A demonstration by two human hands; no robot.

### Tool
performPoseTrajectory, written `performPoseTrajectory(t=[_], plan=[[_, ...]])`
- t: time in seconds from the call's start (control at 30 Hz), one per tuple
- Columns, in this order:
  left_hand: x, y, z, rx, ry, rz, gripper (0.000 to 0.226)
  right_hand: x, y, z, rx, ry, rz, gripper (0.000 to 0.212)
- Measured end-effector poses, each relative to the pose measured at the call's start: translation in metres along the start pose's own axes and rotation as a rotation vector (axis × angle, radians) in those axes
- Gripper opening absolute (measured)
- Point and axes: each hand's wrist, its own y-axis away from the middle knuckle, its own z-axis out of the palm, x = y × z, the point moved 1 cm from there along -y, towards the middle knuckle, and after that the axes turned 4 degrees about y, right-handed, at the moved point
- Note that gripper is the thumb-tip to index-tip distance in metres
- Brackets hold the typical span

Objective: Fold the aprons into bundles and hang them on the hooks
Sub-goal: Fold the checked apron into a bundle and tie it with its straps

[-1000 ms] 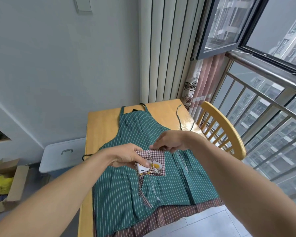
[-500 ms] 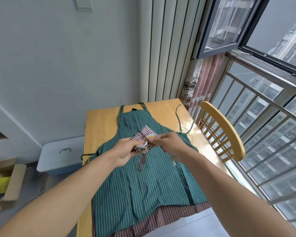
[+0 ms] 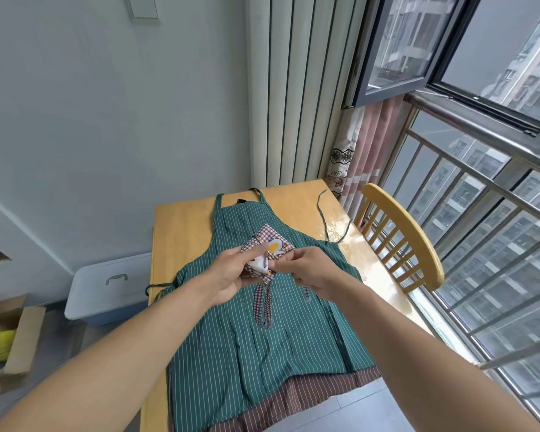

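A small folded bundle of red-checked apron, with a white and yellow egg print, is held up above the table. My left hand grips its left side. My right hand pinches the checked strap at its right edge. Two checked strap ends dangle below the bundle. A green striped apron lies flat on the wooden table, neck loop at the far end. A brown striped apron peeks out under its near hem. No hooks are in view.
A wooden chair stands at the table's right, against a railed window. A blue-white lidded bin sits on the floor to the left, with a cardboard box holding something yellow beyond it. A curtain hangs at the far right corner.
Both hands lifted the checked bundle from low over the green apron and carried it farther from me. The bundle has turned from flat to tilted, and the right hand now pinches the strap beside it.
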Motion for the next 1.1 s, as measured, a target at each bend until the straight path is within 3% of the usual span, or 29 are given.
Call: performPoseTrajectory(t=[0.07, 0.13, 0.23, 0.27, 0.37, 0.47, 0.6, 0.7, 0.83, 1.1], plan=[[0.0, -0.002, 0.002, 0.078, -0.07, 0.013, 0.038, -0.001, 0.003, 0.001, -0.047, 0.083, -0.028, 0.023], [0.002, -0.001, 0.003, 0.098, -0.067, 0.021, 0.027, 0.001, 0.007, -0.004, -0.141, 0.015, 0.006, 0.022], [0.009, 0.003, 0.0, 0.019, -0.03, 0.001, 0.034, 0.013, 0.006, -0.017, -0.111, -0.029, 0.085, 0.023], [0.012, 0.005, -0.001, -0.017, -0.03, -0.016, 0.035, 0.017, 0.004, -0.018, -0.05, 0.075, 0.044, 0.021], [0.018, 0.01, -0.002, -0.133, -0.045, -0.067, 0.034, 0.016, 0.0, -0.006, 0.031, 0.35, -0.189, 0.045], [0.021, 0.013, 0.003, -0.195, -0.019, -0.081, 0.028, 0.01, 0.002, 0.012, -0.072, 0.3, -0.261, 0.032], [0.025, 0.01, -0.001, -0.193, 0.019, -0.069, 0.03, 0.02, 0.001, 0.015, -0.008, 0.103, -0.243, 0.02], [0.026, 0.008, -0.004, -0.105, 0.033, -0.022, 0.03, 0.023, 0.006, 0.016, -0.03, 0.015, -0.19, 0.021], [0.022, 0.003, -0.007, 0.11, 0.061, 0.069, 0.044, 0.021, 0.015, 0.016, 0.113, 0.42, -0.204, 0.028], [0.011, 0.001, -0.01, 0.144, -0.402, 0.189, 0.045, -0.031, 0.04, -0.001, 0.216, 1.151, -0.399, 0.022]])
